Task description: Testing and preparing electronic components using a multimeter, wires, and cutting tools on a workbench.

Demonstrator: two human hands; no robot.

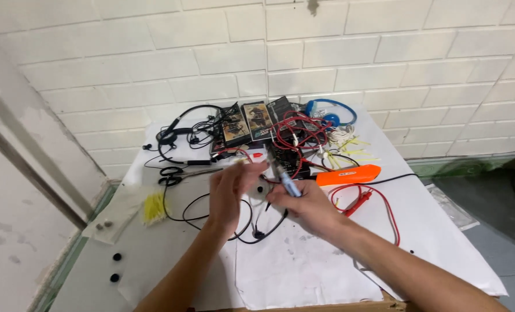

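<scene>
My right hand [306,205] grips a slim blue-handled tool [286,184] like a pen, its tip pointing up and left. My left hand [229,193] is blurred by motion; its fingers curl over a small white round part [261,189] at the centre of the table. Whether it grips the part is unclear. A black earphone cable [251,231] loops out from under both hands across the white sheet [303,271].
Behind the hands lie an orange tester [350,174] with red leads [379,202], a tangle of red and black wires [295,136], dark boxes [251,122], a blue headset [329,112], a black headset [176,134], scissors [173,175], and yellow cable ties [153,207]. A brick wall stands behind.
</scene>
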